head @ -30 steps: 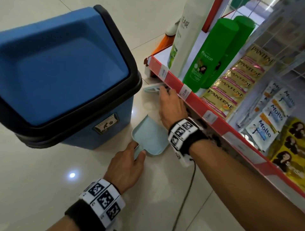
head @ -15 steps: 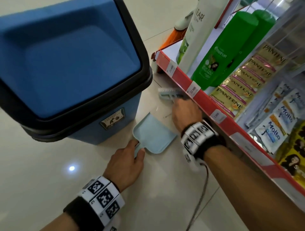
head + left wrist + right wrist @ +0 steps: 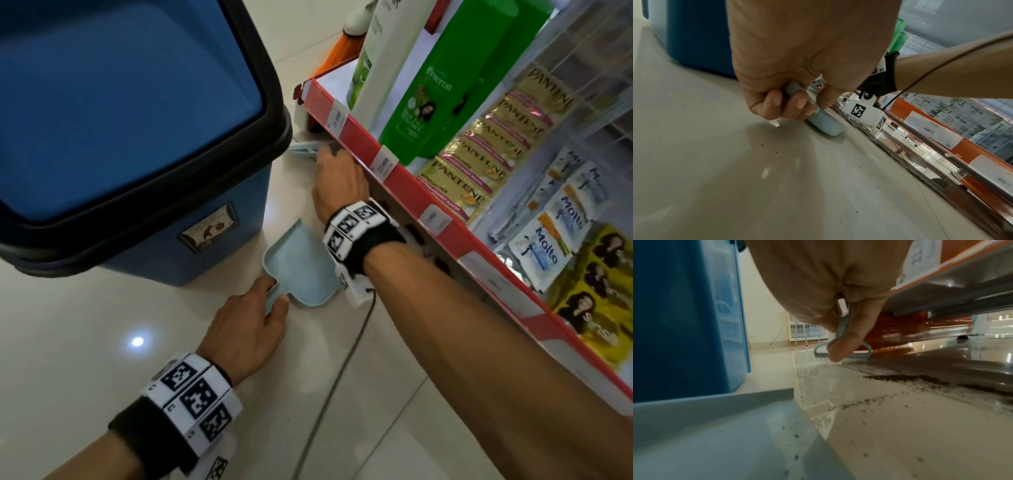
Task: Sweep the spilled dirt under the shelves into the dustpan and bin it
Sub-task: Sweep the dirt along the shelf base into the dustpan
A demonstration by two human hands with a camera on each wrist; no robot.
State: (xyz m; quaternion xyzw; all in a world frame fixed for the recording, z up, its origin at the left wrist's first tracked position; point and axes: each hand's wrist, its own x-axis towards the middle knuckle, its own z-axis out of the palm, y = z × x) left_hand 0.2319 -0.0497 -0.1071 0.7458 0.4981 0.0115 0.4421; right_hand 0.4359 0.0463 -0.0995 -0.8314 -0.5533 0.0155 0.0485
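Glossy cream floor (image 3: 102, 342) by shop shelf (image 3: 404, 178), left hand (image 3: 245, 335) gripping dustpan (image 3: 301, 270), right hand (image 3: 337, 181) gripping brush (image 3: 842, 352)

— What do we have across the lower left of the frame?
— Glossy cream floor tiles (image 3: 85, 325) with one ceiling light reflected.
— And at the right edge?
— A red-edged shop shelf (image 3: 407, 178), running diagonally, with white price tags.

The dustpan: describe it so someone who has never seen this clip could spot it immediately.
Start at the big blue bin with the black rim, standing on the pale tiled floor beside the red-edged shelf. Just in front of it lies the dustpan, its short handle gripped by the left hand. It is the only flat, pale blue scoop there.
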